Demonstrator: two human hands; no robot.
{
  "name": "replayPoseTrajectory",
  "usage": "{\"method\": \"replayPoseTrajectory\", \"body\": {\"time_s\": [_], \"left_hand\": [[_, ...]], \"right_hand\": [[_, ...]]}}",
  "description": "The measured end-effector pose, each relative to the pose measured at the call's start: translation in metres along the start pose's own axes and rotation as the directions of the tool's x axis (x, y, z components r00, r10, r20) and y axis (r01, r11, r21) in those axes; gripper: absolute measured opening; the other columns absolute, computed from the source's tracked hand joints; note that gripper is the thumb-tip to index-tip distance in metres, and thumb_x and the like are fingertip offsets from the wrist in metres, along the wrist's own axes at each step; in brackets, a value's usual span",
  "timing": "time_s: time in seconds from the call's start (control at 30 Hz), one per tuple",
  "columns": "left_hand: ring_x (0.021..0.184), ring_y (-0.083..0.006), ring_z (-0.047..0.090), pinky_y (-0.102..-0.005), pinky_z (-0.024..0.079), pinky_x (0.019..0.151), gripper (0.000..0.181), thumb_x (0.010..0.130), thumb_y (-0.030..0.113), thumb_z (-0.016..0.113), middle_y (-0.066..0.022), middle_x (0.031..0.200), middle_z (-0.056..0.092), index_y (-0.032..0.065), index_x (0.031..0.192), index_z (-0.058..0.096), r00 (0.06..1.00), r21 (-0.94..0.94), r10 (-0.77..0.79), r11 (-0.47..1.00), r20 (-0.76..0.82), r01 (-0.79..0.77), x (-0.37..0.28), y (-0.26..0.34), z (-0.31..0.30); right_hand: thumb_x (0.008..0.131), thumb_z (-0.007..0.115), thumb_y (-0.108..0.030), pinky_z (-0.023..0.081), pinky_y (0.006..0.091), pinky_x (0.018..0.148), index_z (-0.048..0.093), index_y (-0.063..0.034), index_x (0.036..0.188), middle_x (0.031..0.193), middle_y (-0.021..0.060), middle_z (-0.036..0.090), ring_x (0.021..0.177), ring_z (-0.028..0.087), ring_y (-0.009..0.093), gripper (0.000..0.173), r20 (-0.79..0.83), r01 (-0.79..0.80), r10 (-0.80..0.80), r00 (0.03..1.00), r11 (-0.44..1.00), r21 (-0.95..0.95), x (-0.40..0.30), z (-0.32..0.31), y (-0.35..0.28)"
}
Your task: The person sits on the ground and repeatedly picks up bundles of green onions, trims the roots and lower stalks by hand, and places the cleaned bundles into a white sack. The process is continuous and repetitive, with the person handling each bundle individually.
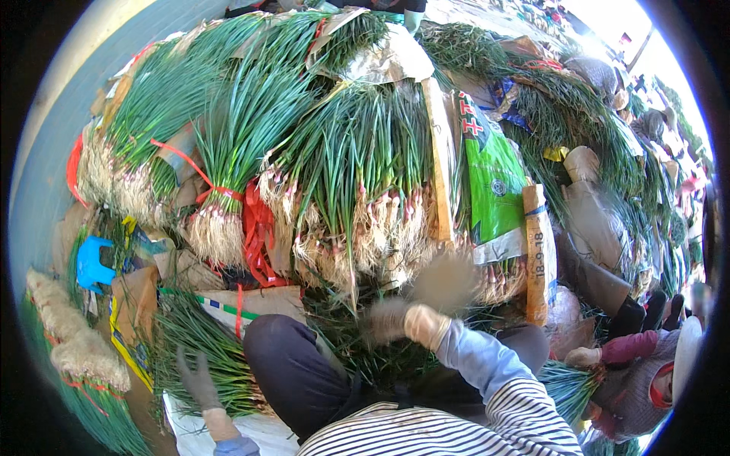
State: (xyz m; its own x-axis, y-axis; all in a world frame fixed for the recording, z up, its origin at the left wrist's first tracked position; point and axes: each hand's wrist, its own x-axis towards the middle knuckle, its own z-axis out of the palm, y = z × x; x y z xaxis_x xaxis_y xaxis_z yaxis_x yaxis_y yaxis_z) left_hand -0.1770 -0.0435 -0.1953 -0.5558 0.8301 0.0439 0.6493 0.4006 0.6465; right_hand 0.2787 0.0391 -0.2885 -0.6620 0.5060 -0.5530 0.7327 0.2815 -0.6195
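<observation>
My left hand, in a grey work glove, reaches over a pile of spring onions beside my left knee. Its fingers are spread and nothing shows between them. Between my knees my right hand, also gloved, is smeared by motion above loose green leaves; whether it holds anything cannot be made out. In front of it stands a mass of spring onions, pale roots towards me. A blurred tan patch covers some roots near this hand. Further left, a bunch of spring onions is bound with red tape.
Loose red tape hangs beside the bound bunch. A blue plastic stool stands at the left, near root-out bundles. A green printed sack and a cardboard strip border the right. Another person works close by, holding onions.
</observation>
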Motion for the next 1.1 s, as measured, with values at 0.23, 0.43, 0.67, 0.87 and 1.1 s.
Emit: {"method": "replayPoseTrajectory", "body": {"time_s": [0.23, 0.43, 0.67, 0.87, 1.1], "left_hand": [[0.090, -0.0134, 0.057, -0.0270, 0.046, 0.082, 0.020, 0.085, 0.005, 0.059, -0.0031, 0.101, 0.060, 0.0026, 0.104, 0.060, 0.911, -0.768, 0.408, 0.603, 0.063, -0.217, -0.023, 0.292, 0.039], [0.086, -0.0120, 0.059, -0.0240, 0.047, 0.079, 0.020, 0.087, 0.015, 0.060, -0.0026, 0.095, 0.062, 0.0033, 0.103, 0.062, 0.593, -0.654, 0.600, 0.740, 0.537, -0.158, -0.049, 0.325, 0.130], [0.085, -0.0118, 0.058, -0.0247, 0.047, 0.076, 0.026, 0.086, 0.016, 0.061, -0.0035, 0.092, 0.062, -0.0006, 0.106, 0.059, 0.179, -0.335, 0.296, 0.645, 0.938, 0.687, -0.086, 0.264, 0.189], [0.061, -0.0070, 0.046, -0.0248, 0.041, 0.056, 0.019, 0.080, 0.020, 0.069, 0.0011, 0.068, 0.055, 0.0027, 0.081, 0.060, 0.492, -0.499, 0.349, 0.840, 0.797, 0.212, -0.107, 0.255, 0.157], [0.051, -0.0091, 0.047, -0.0209, 0.039, 0.048, 0.019, 0.083, 0.023, 0.059, 0.0005, 0.062, 0.050, 0.0052, 0.078, 0.056, 0.503, -0.551, 0.302, 0.687, 0.810, 0.474, -0.093, 0.237, 0.145]], "right_hand": [[0.083, 0.063, -0.026, 0.051, 0.0363, 0.059, 0.061, -0.0113, 0.102, 0.075, 0.0147, 0.066, 0.067, 0.065, 0.026, 0.024, -0.850, -0.414, 0.448, 0.279, 0.854, 0.315, -0.050, -0.153, -0.047], [0.080, 0.068, -0.011, 0.052, 0.0291, 0.072, 0.063, -0.0016, 0.104, 0.091, 0.0103, 0.068, 0.079, 0.064, 0.016, 0.026, -0.834, 0.531, 0.412, 0.367, 0.643, 0.552, -0.068, -0.097, -0.032], [0.081, 0.061, -0.008, 0.051, 0.0316, 0.075, 0.062, -0.0092, 0.109, 0.101, 0.0150, 0.064, 0.088, 0.065, 0.024, 0.029, -0.741, 0.296, 0.239, 0.628, 0.807, 0.511, -0.138, -0.085, -0.079], [0.073, 0.059, -0.011, 0.045, 0.0373, 0.083, 0.058, -0.0114, 0.109, 0.113, 0.0081, 0.058, 0.095, 0.058, 0.026, 0.035, -0.677, -0.126, -0.323, 0.661, 0.842, -0.524, -0.099, -0.117, -0.053], [0.075, 0.062, -0.021, 0.046, 0.0393, 0.078, 0.058, -0.0109, 0.107, 0.100, 0.0088, 0.057, 0.089, 0.055, 0.025, 0.033, -0.595, -0.592, 0.663, 0.454, 0.723, 0.355, -0.101, -0.136, -0.023]]}}
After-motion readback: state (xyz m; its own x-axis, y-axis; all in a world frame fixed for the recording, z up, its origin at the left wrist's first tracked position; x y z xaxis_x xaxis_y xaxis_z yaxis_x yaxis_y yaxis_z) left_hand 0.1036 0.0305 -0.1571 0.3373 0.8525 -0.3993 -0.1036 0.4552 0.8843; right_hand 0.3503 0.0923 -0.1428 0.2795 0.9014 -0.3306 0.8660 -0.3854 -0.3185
